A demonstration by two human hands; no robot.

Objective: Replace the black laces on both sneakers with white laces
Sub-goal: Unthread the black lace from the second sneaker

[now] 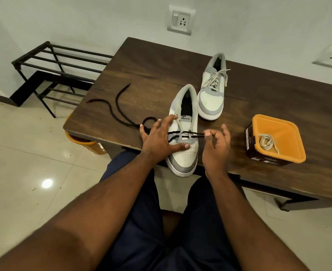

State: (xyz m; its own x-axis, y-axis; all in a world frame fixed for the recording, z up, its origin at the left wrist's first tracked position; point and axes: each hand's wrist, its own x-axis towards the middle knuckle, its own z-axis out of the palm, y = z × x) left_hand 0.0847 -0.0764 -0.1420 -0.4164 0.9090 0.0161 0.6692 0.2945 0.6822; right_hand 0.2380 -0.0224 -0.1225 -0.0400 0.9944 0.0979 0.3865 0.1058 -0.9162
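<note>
I am looking down at a dark wooden table [259,98] with visible grain and rounded corners, standing on glossy pale tiles. Beside it on the left, a black metal rack [50,61] of thin bars is standing against the wall. On the table's right part, a squarish orange tub [290,153] with a dark label on its side is sitting, and a coiled white lace [266,140] is lying inside it. The far sneaker [213,89], grey and white with a thick white sole, is already wearing white laces. The near sneaker [182,151], of the same smooth white and grey panels with a perforated toe, is lying at the table's front edge, its toe overhanging a little. My left hand [159,139] is resting spread across its left side, fingers fairly straight, thumb pressing the toe panel. My right hand [217,142] is pinching the end of the black lace [112,106] just right of the shoe; that fuzzy cord is running through the lowest eyelets and trailing in loose curves across the wood to the left
</note>
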